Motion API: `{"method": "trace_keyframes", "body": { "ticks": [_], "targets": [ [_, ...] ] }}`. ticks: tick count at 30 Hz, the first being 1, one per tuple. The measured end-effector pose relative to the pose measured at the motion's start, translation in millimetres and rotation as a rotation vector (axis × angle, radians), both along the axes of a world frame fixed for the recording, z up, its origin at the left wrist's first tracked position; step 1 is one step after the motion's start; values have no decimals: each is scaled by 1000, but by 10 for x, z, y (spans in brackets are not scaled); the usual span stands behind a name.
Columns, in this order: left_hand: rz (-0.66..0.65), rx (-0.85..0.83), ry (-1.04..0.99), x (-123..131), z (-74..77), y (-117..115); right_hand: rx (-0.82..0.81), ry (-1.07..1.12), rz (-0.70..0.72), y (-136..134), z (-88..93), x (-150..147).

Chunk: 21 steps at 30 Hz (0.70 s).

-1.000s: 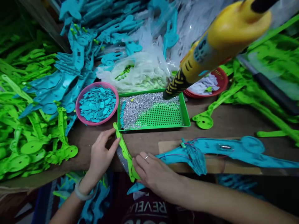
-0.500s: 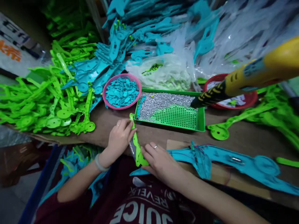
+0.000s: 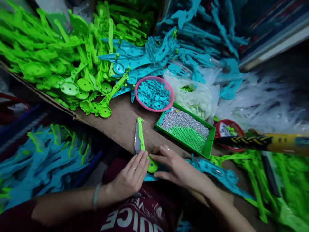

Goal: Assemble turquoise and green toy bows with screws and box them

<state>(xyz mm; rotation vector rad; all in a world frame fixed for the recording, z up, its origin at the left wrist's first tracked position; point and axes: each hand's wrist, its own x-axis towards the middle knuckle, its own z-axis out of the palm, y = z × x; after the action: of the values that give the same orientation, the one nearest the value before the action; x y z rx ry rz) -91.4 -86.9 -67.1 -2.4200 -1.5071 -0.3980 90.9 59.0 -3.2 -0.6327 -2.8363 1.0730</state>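
at lower centre, the left hand lies over a green strip, whether gripping i cannot tell. the right hand, fingers parted, is by its round end.

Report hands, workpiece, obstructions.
Left hand on green piece. Right hand at its rounded end. Narrow end uncovered. Blue part close beside right forearm.

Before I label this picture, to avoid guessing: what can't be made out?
All head view:
Green plastic part: partly covered by the left hand.
Blue plastic part: partly behind the right hand.
Yellow-black screwdriver: rear cut off by right edge.
Silvery pieces in green tray: too small to identify.
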Motion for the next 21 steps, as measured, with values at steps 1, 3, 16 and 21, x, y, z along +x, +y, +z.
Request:
{"method": "trace_keyframes", "body": {
  "ticks": [1,3,16,21],
  "targets": [
    [4,-7,8,12,-3,-4,-98,61,-22,98,122,-107],
    [10,-24,22,19,9,-12,-312,326,-137,292,253,-455],
    [-24,-11,31,-21,30,33,-660,521,-247,541,-474,-1513],
    [-49,0,-10,-25,-4,43,-530,393,-106,259,-246,-1358]
  ]
}}
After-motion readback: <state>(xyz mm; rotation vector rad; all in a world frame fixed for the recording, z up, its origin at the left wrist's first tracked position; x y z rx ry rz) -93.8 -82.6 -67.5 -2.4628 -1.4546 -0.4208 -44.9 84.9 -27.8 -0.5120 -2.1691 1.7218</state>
